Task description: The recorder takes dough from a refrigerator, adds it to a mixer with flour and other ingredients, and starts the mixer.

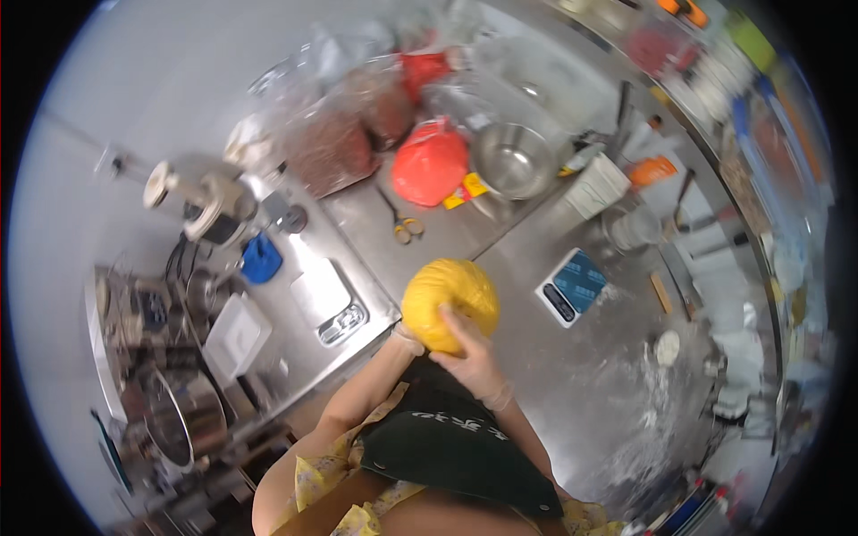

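A round, bulging yellow plastic bag (458,290) is held up in front of my body, near the inner corner of the steel counters. Its surface is wrinkled, and what fills it is hidden. My right hand (472,362) grips its near right side, with the fingers pressed on the bag. Against the lower left side lies my left hand (409,341), its fingers mostly hidden under the bag. Thin clear gloves seem to cover both hands. Beyond the bag, yellow-handled scissors (407,228) lie on the counter.
At the back stand a red plastic bag (431,165), clear bags of brown stuff (326,152) and a steel bowl (514,161). A blue-topped kitchen scale (572,288) sits to the right, near a flour-dusted patch (643,411). Leftward are another scale (323,299) and a white tub (237,335).
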### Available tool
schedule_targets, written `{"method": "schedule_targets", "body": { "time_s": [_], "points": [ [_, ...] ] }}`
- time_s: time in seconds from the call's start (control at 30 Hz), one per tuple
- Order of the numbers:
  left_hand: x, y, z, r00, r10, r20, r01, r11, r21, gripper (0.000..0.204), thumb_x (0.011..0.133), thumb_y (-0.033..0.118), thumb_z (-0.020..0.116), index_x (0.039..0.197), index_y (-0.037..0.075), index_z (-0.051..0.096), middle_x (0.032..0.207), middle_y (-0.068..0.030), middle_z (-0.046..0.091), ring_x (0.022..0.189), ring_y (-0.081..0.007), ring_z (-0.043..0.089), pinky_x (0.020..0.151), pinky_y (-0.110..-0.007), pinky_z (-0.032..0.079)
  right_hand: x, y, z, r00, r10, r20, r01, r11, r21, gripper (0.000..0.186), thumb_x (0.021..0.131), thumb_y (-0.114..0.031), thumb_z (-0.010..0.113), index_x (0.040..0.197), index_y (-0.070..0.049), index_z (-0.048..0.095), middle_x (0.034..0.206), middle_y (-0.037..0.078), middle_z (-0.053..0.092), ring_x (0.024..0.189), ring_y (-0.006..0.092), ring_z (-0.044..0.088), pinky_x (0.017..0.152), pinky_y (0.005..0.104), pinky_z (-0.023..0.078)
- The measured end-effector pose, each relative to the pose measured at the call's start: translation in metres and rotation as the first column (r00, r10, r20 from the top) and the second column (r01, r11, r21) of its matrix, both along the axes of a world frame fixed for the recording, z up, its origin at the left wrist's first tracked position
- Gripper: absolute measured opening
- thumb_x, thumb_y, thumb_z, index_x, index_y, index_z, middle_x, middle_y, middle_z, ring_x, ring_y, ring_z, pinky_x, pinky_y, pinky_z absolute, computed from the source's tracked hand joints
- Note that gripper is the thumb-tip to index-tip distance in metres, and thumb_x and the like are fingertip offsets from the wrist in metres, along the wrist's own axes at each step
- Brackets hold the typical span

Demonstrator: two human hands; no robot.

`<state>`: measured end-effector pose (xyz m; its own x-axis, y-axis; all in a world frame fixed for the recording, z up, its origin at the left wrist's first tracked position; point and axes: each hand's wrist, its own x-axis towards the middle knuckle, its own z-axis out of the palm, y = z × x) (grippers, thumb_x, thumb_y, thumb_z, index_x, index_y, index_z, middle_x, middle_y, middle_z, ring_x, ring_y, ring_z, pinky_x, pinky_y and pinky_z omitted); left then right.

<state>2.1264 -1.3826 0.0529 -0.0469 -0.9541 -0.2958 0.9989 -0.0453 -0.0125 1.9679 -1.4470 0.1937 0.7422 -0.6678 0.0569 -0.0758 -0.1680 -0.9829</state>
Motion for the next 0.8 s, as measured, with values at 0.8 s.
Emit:
{"method": "schedule_targets", "body": {
  "time_s": [0.8],
  "points": [
    [-0.077, 0.472, 0.169, 0.204, 0.64, 0.741, -0.894, 0.431, -0.125, 0.079, 0.074, 0.012, 0.074, 0.141, 0.005, 0.033, 0.137, -0.0081, 0.044, 0.127, -0.0203, 0.041, 0.107, -0.036, 0.033, 0.089, 0.301, 0.026, 0.662, 0.605, 0.442, -0.727, 0.375, 0.575, 0.089, 0.074, -0.017, 0.075, 0.144, -0.002, 0.023, 0.139, 0.013, 0.04, 0.128, 0.0251, 0.041, 0.108, 0.0369, 0.033]
  ]
}}
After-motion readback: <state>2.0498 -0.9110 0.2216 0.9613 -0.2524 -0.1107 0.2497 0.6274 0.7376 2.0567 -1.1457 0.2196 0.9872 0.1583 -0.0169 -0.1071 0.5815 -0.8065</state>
